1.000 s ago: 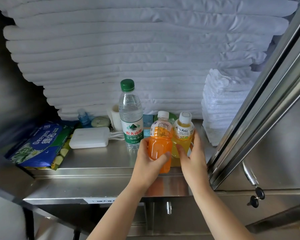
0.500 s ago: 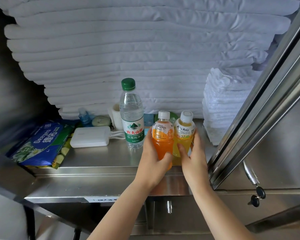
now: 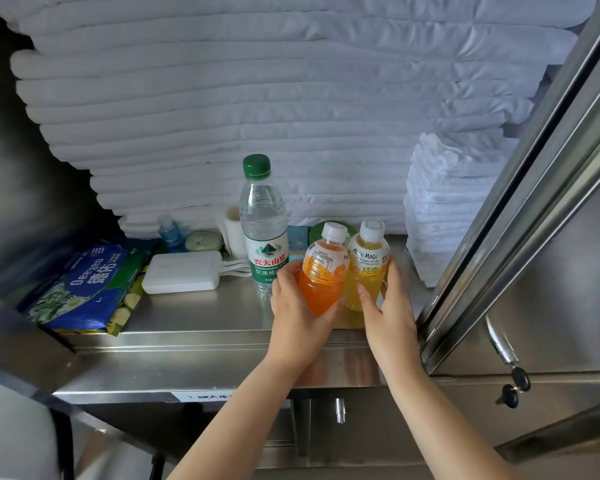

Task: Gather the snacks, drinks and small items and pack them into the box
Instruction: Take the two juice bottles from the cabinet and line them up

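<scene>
My left hand (image 3: pixel 297 315) grips an orange juice bottle (image 3: pixel 324 271) with a white cap, tilted slightly and lifted a little off the steel shelf (image 3: pixel 201 317). My right hand (image 3: pixel 390 306) wraps a yellow Mogu Mogu bottle (image 3: pixel 366 261) right beside it; the two bottles touch. A tall water bottle (image 3: pixel 264 230) with a green cap stands just left of them. A white power bank (image 3: pixel 182 271) lies further left, next to a blue wipes pack (image 3: pixel 84 289). No box is in view.
Stacked white linens (image 3: pixel 257 98) fill the back, with a smaller towel stack (image 3: pixel 444 209) at the right. A small blue bottle (image 3: pixel 169 233), a soap-like pebble (image 3: pixel 203 240), a white roll (image 3: pixel 234 233) and a green lid (image 3: pixel 317 230) sit behind. A steel door (image 3: pixel 551 220) with keys (image 3: pixel 515 386) stands on the right.
Both hands have tightened around the two juice bottles and slid them a little towards the back of the shelf. The orange bottle is now tilted and raised slightly.
</scene>
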### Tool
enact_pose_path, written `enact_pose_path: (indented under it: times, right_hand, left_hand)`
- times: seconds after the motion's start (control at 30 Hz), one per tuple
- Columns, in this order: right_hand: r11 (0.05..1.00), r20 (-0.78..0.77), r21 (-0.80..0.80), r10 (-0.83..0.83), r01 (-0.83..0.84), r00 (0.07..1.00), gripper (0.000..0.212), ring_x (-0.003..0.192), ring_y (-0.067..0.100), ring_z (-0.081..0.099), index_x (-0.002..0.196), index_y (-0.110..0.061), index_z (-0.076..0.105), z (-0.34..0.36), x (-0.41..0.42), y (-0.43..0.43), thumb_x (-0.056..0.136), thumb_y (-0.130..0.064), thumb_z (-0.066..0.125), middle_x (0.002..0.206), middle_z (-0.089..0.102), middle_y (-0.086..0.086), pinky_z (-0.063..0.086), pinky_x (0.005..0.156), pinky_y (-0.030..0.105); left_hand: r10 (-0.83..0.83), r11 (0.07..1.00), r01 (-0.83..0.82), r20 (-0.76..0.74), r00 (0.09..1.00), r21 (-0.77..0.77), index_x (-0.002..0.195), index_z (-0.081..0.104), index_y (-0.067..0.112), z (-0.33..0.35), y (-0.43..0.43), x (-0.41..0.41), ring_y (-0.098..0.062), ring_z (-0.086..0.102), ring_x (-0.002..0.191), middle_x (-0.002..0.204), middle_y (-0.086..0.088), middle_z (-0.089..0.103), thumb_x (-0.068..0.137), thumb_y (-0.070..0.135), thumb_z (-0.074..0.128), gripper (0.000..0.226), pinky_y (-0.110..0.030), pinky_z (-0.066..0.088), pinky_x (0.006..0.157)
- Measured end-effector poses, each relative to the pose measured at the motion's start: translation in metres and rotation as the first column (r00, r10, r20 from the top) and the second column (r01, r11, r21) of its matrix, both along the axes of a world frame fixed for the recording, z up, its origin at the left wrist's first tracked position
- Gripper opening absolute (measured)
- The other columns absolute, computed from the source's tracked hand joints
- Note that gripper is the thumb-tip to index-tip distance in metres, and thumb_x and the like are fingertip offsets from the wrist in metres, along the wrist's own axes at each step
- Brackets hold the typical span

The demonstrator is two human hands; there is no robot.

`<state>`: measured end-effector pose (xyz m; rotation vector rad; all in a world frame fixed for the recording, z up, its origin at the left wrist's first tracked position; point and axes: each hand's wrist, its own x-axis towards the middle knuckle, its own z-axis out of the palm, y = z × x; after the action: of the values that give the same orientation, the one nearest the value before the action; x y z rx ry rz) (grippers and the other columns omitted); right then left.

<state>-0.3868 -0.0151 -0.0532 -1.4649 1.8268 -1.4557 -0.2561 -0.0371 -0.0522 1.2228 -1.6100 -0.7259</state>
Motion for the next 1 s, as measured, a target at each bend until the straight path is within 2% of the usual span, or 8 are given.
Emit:
enact_pose_path:
  times: [0.07, 0.2, 0.33, 0.5, 0.73, 0.87, 0.93, 1.0]
  right_hand:
    - [1.000, -0.022, 0.001, -0.006, 0.006, 1.000, 0.063, 0.117, -0.001, 0.044, 0.146, -0.031, 0.023, 0.0001, -0.0013, -0.0004, 0.093, -0.025, 0.056, 0.136, 0.046, -0.007, 0.035, 0.093, 0.018]
    - [1.000, -0.036, -0.001, -0.003, 0.003, 0.999, 0.062, 0.115, -0.003, 0.043, 0.146, -0.031, 0.024, -0.0009, -0.0014, -0.0006, 0.093, -0.026, 0.056, 0.135, 0.046, -0.007, 0.035, 0.092, 0.017]
    - [1.000, -0.020, -0.008, 0.003, -0.003, 1.000, 0.062, 0.122, 0.004, 0.045, 0.146, -0.030, 0.025, -0.0018, -0.0019, -0.0013, 0.093, -0.026, 0.057, 0.136, 0.047, -0.006, 0.039, 0.098, 0.024]
    - [1.000, -0.019, -0.013, 0.005, -0.005, 1.000, 0.062, 0.123, 0.005, 0.044, 0.146, -0.030, 0.025, -0.0014, -0.0026, -0.0018, 0.093, -0.026, 0.057, 0.137, 0.046, -0.006, 0.038, 0.101, 0.026]
    - [1.000, -0.019, -0.012, 0.021, -0.022, 1.000, 0.062, 0.125, 0.006, 0.043, 0.146, -0.030, 0.023, -0.0003, -0.0013, -0.0005, 0.093, -0.025, 0.055, 0.140, 0.043, -0.006, 0.039, 0.104, 0.031]
    - [1.000, -0.029, -0.012, 0.021, -0.022, 0.999, 0.063, 0.129, 0.006, 0.039, 0.148, -0.027, 0.022, -0.0001, -0.0019, -0.0002, 0.094, -0.024, 0.054, 0.143, 0.040, -0.006, 0.035, 0.108, 0.030]
    - [1.000, -0.041, -0.009, 0.019, -0.020, 0.999, 0.063, 0.130, 0.005, 0.038, 0.148, -0.027, 0.021, -0.0005, -0.0019, 0.0003, 0.094, -0.024, 0.054, 0.145, 0.038, -0.007, 0.034, 0.108, 0.029]
    - [1.000, -0.056, -0.008, 0.016, -0.017, 0.998, 0.064, 0.131, 0.005, 0.037, 0.149, -0.027, 0.019, -0.0013, -0.0013, 0.0011, 0.095, -0.025, 0.053, 0.146, 0.037, -0.007, 0.033, 0.107, 0.027]
  left_hand:
    - [-0.010, 0.999, 0.010, 0.009, 1.000, -0.030, 0.123, 0.028, 0.031, 0.0002, 0.0013, -0.0003, -0.004, 0.039, 0.113, 0.114, 0.014, 0.035, 0.072, 0.034, 0.078, 0.071, -0.023, 0.042, 0.092]
    - [-0.016, 0.997, 0.018, 0.024, 1.000, -0.070, 0.126, 0.028, 0.030, -0.0001, 0.0005, 0.0016, 0.009, 0.035, 0.111, 0.115, 0.024, 0.030, 0.074, 0.030, 0.076, 0.070, -0.005, 0.036, 0.087]
    - [0.031, 0.997, -0.023, 0.093, 0.995, -0.078, 0.135, 0.035, 0.016, -0.0007, -0.0015, 0.0021, -0.006, 0.033, 0.115, 0.123, 0.007, 0.040, 0.076, 0.032, 0.074, 0.073, -0.024, 0.035, 0.097]
    - [0.113, 0.989, -0.093, 0.179, 0.977, -0.112, 0.135, 0.042, 0.013, 0.0011, -0.0067, 0.0049, -0.005, 0.030, 0.109, 0.122, 0.001, 0.049, 0.075, 0.035, 0.073, 0.071, -0.031, 0.031, 0.098]
    - [0.050, 0.991, -0.030, 0.162, 0.985, -0.127, 0.145, 0.025, 0.023, 0.0002, -0.0029, 0.0059, 0.000, 0.027, 0.118, 0.132, 0.018, 0.036, 0.081, 0.031, 0.070, 0.079, -0.026, 0.030, 0.097]
    - [0.005, 0.992, 0.018, 0.185, 0.983, -0.124, 0.149, 0.015, 0.022, -0.0025, -0.0001, 0.0036, 0.004, 0.023, 0.128, 0.147, 0.004, 0.029, 0.087, 0.026, 0.064, 0.079, -0.023, 0.030, 0.103]
    - [-0.016, 0.994, 0.038, 0.206, 0.978, -0.105, 0.148, 0.003, 0.030, -0.0032, 0.0005, 0.0029, 0.017, 0.021, 0.118, 0.149, 0.002, 0.026, 0.090, 0.026, 0.059, 0.081, -0.015, 0.031, 0.096]
    - [-0.017, 0.995, 0.036, 0.208, 0.978, -0.088, 0.143, -0.007, 0.039, -0.0048, -0.0004, 0.0034, 0.016, 0.025, 0.118, 0.152, 0.002, 0.024, 0.092, 0.026, 0.055, 0.081, -0.008, 0.030, 0.089]
